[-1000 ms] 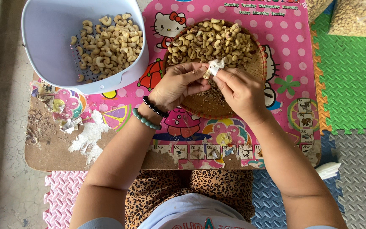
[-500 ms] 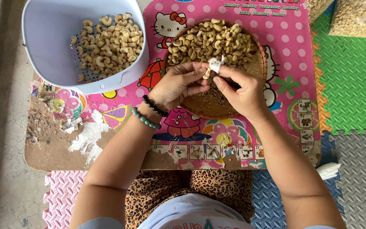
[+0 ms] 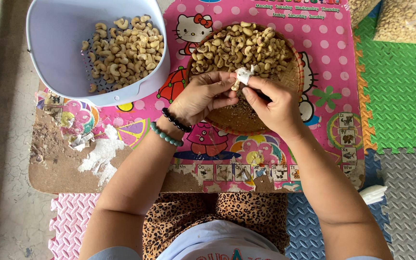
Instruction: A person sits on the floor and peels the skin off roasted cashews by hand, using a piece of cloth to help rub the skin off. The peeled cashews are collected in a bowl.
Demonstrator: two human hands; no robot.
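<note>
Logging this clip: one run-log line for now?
left hand: holds cashew | right hand: on cashew, fingers taped | over basket | tub left

A home floor workspace: foam puzzle mats [image 3: 400, 86] around a low children's table [image 3: 333, 58].

We find the scene evenly and brightly lit by soft, diffuse light, seemingly daylight; its source cannot be placed. Shadows are faint: a soft one lies under the hands on the basket [image 3: 285, 96], another inside the tub [image 3: 54, 43] along its wall. We note no glare on the pink board [image 3: 314, 43]. Colours are saturated. Focus is sharp across the centre; the bags [image 3: 400, 19] at top right are slightly soft. Edge distortion is slight.
</note>
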